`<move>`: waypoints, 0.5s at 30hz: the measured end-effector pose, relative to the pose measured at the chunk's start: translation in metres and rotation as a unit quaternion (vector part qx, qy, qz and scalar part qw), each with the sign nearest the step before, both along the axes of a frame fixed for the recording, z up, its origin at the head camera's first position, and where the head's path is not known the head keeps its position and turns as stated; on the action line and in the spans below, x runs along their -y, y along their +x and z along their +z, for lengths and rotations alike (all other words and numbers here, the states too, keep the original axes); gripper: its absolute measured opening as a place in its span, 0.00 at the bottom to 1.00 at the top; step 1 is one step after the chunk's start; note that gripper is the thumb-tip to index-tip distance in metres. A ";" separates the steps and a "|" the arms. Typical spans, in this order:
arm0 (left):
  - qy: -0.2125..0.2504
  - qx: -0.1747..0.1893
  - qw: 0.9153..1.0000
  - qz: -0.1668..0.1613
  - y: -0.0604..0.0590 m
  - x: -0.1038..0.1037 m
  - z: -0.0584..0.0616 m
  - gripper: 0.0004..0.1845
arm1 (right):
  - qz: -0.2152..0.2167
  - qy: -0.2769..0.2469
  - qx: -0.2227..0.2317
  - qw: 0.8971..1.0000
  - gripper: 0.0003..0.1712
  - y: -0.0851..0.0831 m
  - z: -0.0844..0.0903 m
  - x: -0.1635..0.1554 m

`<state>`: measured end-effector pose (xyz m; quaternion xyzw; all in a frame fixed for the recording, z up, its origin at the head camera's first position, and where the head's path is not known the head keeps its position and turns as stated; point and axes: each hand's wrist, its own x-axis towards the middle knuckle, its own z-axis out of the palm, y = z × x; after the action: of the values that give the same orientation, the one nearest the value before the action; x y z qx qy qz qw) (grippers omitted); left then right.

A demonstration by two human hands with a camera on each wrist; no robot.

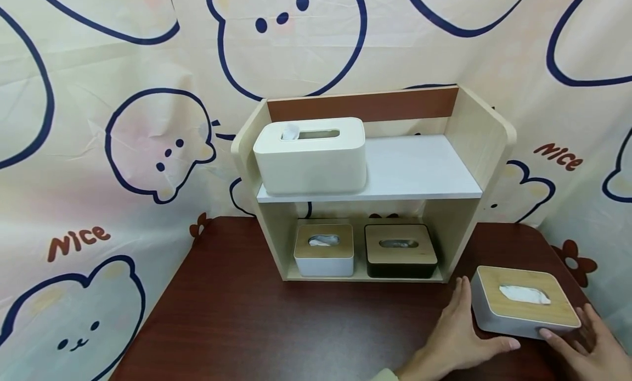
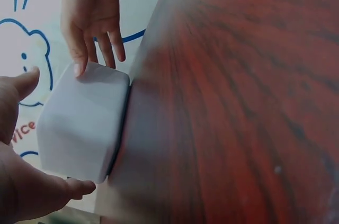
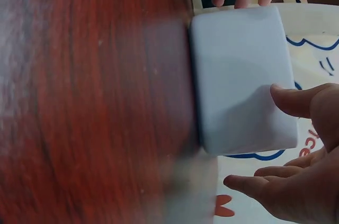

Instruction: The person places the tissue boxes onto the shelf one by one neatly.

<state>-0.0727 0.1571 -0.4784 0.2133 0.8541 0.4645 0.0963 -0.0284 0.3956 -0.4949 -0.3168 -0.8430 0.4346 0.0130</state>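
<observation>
A white tissue box with a wooden lid [image 1: 523, 309] sits on the dark wooden table [image 1: 296, 326] near its right front corner, a tissue poking from the slot. My left hand [image 1: 464, 329] lies flat against the box's left side with straight fingers, the thumb along its front. My right hand [image 1: 585, 337] touches the box's right front corner with relaxed fingers. In the left wrist view the box [image 2: 85, 123] lies between my left hand [image 2: 21, 181] and my right hand [image 2: 92, 17]. In the right wrist view the thumb of my right hand [image 3: 296, 192] rests on the box [image 3: 241, 75].
A two-tier wooden shelf [image 1: 486, 134] stands at the table's back. A large white tissue box [image 1: 311, 156] is on its top left. Below are a small white box [image 1: 324, 249] and a black box [image 1: 401, 251]. A cartoon-printed curtain [image 1: 123, 150] hangs behind.
</observation>
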 end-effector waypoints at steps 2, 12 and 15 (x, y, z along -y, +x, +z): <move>-0.002 0.021 1.000 -0.002 0.000 -0.002 -0.001 0.66 | 0.012 -0.003 0.000 1.000 0.63 -0.002 -0.003 -0.002; 0.004 -0.016 1.000 -0.002 -0.002 -0.010 -0.009 0.58 | 0.044 0.073 0.014 0.996 0.59 -0.002 -0.017 -0.010; 0.004 -0.028 1.000 -0.008 -0.001 -0.011 -0.012 0.52 | 0.028 0.072 0.029 0.997 0.56 -0.002 -0.020 -0.009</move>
<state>-0.0739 0.1684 -0.4908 0.2336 0.8529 0.4608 0.0749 -0.0302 0.4050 -0.5145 -0.3041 -0.8805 0.3637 -0.0012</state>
